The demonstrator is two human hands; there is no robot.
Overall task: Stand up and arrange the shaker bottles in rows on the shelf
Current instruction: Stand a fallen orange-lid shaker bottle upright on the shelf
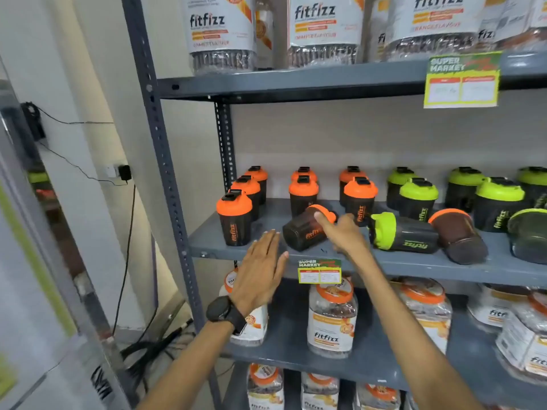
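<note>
You face a grey slotted-steel rack (165, 161) against a pale beige wall (355, 134). To your left, a cream wall (88, 69) carries a plugged-in socket (118, 171) with black cables (127, 247) trailing down to the floor. Light is even and soft.

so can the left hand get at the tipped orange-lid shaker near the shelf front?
Probably yes. The left hand is open just short of the tipped orange-lid shaker, nothing between them. The right hand already rests on its lid end, leaving the base free.
</note>
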